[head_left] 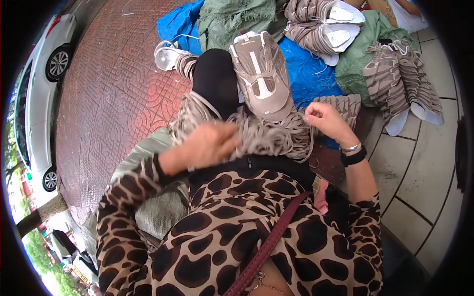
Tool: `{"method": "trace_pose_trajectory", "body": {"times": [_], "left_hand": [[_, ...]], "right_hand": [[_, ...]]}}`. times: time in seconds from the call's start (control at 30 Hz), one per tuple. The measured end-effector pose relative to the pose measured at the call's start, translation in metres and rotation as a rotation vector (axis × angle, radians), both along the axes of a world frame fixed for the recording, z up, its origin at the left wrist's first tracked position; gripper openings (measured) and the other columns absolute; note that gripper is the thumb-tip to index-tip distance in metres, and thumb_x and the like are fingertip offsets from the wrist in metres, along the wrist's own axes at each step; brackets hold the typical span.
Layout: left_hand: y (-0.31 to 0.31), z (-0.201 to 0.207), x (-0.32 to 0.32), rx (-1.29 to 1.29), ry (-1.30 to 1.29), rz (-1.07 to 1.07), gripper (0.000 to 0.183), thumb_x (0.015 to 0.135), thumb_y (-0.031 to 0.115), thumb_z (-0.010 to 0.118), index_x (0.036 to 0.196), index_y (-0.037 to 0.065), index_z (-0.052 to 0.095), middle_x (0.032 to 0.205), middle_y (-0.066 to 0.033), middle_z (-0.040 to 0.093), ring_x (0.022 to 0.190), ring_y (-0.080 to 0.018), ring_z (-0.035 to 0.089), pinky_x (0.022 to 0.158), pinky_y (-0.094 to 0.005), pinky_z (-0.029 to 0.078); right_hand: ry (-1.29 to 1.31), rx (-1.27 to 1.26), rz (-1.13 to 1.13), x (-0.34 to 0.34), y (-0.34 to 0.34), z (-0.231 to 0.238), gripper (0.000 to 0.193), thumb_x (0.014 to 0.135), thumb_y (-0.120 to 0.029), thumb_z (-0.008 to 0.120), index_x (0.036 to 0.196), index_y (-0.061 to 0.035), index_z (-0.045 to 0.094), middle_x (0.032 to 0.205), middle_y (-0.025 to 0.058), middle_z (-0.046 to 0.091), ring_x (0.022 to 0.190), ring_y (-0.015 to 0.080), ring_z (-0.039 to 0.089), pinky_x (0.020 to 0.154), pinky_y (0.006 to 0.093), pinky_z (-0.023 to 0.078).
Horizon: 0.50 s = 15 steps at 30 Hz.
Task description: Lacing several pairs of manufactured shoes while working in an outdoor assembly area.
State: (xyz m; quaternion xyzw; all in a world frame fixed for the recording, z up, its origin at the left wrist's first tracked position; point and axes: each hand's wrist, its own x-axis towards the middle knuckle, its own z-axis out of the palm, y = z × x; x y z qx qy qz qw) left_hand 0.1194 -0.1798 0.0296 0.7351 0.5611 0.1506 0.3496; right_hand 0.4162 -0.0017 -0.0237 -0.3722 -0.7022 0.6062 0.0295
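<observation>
A heap of beige shoelaces [266,138] lies across my lap. Over it, on the left, my left hand [210,143] is smeared by motion, and its fingers cannot be read. My right hand [326,121] is raised at the right edge of the heap with thumb and fingers pinched together. Whatever may be between them is too small to make out. On my right knee rests a taupe and white sneaker upper [261,74], its toe toward me, just beyond the laces. My black-clad left knee [215,74] stands beside it.
Stacked shoe uppers [323,27] lie on blue and green sacks ahead, with more uppers [402,81] at the right. Further uppers [340,108] sit beyond my right hand. A pale sack [163,212] is by my left side. A white car [37,98] stands at far left.
</observation>
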Motion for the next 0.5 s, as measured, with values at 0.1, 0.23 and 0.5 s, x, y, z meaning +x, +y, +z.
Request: {"method": "trace_pose_trajectory", "body": {"times": [0.1,0.23,0.5], "left_hand": [[-0.016,0.002,0.001,-0.055,-0.046,0.046,0.031,0.09,0.031,0.05,0.086,0.001,0.049,0.073,-0.0201,0.054,0.073,-0.0376,0.056,0.065,-0.0438,0.044],[0.0,0.007,-0.011,-0.019,-0.07,0.084,0.036,0.09,0.034,0.051,0.099,-0.001,0.053,0.084,-0.0208,0.057,0.084,-0.0371,0.056,0.074,-0.0435,0.044],[0.09,0.047,0.031,0.206,-0.447,-0.005,0.048,0.095,0.031,0.047,0.13,-0.001,0.041,0.125,-0.0157,0.049,0.115,-0.0262,0.048,0.098,-0.0356,0.037]], "right_hand": [[-0.081,-0.106,-0.115,-0.011,-0.019,0.029,0.021,0.08,-0.02,0.068,0.083,-0.003,0.055,0.07,-0.0024,0.054,0.065,0.0048,0.05,0.051,0.0203,0.042],[-0.222,-0.189,0.155,0.002,-0.007,0.032,0.017,0.082,-0.018,0.064,0.085,-0.0054,0.054,0.07,-0.0028,0.053,0.063,0.0042,0.052,0.052,0.0186,0.043],[0.659,-0.478,-0.129,0.016,0.003,0.106,0.016,0.091,-0.017,0.053,0.088,-0.0017,0.052,0.059,-0.0032,0.041,0.053,0.0078,0.045,0.053,0.0225,0.046]]}}
